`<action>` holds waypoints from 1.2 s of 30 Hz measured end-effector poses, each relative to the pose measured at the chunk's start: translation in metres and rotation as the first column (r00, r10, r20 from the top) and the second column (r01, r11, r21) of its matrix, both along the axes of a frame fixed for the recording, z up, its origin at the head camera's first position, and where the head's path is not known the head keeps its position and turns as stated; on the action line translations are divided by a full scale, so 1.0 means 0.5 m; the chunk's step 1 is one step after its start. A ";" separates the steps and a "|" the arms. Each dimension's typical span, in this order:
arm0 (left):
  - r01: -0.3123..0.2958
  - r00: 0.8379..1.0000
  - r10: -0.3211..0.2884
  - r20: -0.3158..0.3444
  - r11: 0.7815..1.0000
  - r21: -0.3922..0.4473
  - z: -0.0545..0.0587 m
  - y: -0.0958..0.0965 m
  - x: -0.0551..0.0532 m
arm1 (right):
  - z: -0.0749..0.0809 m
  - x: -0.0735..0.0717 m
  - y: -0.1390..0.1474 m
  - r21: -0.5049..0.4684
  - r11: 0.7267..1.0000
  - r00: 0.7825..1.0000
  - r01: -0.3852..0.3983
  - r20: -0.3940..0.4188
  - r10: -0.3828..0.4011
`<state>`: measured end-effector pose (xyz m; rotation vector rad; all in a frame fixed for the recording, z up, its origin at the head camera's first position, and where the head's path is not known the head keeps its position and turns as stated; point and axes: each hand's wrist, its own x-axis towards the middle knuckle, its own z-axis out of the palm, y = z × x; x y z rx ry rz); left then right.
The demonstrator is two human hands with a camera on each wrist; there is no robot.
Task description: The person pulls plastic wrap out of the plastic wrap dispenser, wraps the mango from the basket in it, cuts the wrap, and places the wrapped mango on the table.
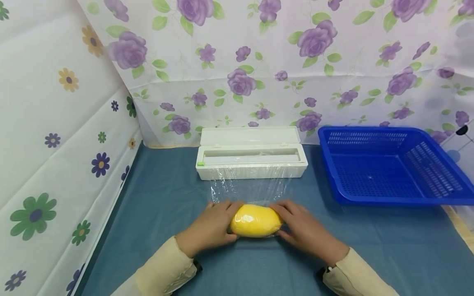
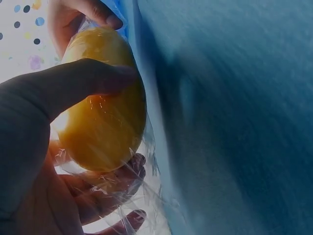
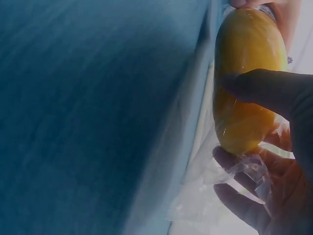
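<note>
A yellow, mango-like fruit (image 1: 256, 221) is covered by clear plastic wrap (image 1: 252, 189), which stretches from the white wrap dispenser (image 1: 252, 170) behind it. My left hand (image 1: 212, 225) grips the fruit's left end, its thumb (image 2: 105, 78) lying across the near side over the film. At the other end my right hand (image 1: 305, 230) holds it likewise, with the thumb (image 3: 259, 88) on the near face. Both wrist views show fingers beneath the fruit and loose, crumpled film around them. The dispenser's lid stands raised, and a roll shows inside.
To the right stands a blue plastic basket (image 1: 385, 199) with mesh sides. A dark blue cloth (image 1: 166, 185) covers the table. Flowered sheets (image 1: 222, 61) hang at the back and along the left side.
</note>
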<state>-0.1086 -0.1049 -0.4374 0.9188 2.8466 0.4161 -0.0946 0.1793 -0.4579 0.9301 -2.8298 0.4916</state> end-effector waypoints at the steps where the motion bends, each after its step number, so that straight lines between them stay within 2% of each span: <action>1: -0.002 1.000 0.002 0.008 1.000 0.001 -0.001 0.000 -0.002 | -0.002 -0.001 -0.001 0.004 1.000 1.000 0.004 0.008 -0.004; 8: 0.007 1.000 -0.007 0.013 1.000 -0.007 -0.008 0.001 -0.016 | -0.001 -0.001 -0.003 0.045 0.998 0.992 0.044 0.114 -0.048; 12: 0.004 1.000 -0.004 0.018 1.000 -0.003 -0.011 0.003 -0.024 | 0.006 0.000 -0.004 0.012 0.996 0.981 0.092 0.169 -0.093; 15: 0.008 0.999 -0.008 0.043 1.000 0.000 -0.014 0.003 -0.031 | 0.021 0.000 -0.011 -0.037 0.997 0.990 0.075 0.123 -0.070; 18: 0.010 0.997 -0.010 0.079 1.000 -0.001 -0.015 0.002 -0.039 | 0.032 -0.001 -0.033 -0.044 0.999 0.999 -0.011 0.031 0.012; 23: 0.009 0.993 -0.006 0.120 1.000 -0.026 -0.009 0.005 -0.048 | 0.026 -0.005 -0.073 -0.014 0.993 0.993 -0.120 -0.001 0.120; 29: 0.001 0.992 0.005 0.130 0.999 -0.051 -0.005 0.012 -0.056 | 0.018 -0.023 -0.092 -0.010 0.994 0.993 -0.113 -0.018 0.112; 36: -0.057 0.988 0.064 0.138 0.997 -0.059 0.010 0.013 -0.068 | 0.021 -0.051 -0.093 -0.017 0.993 0.993 -0.120 -0.012 0.120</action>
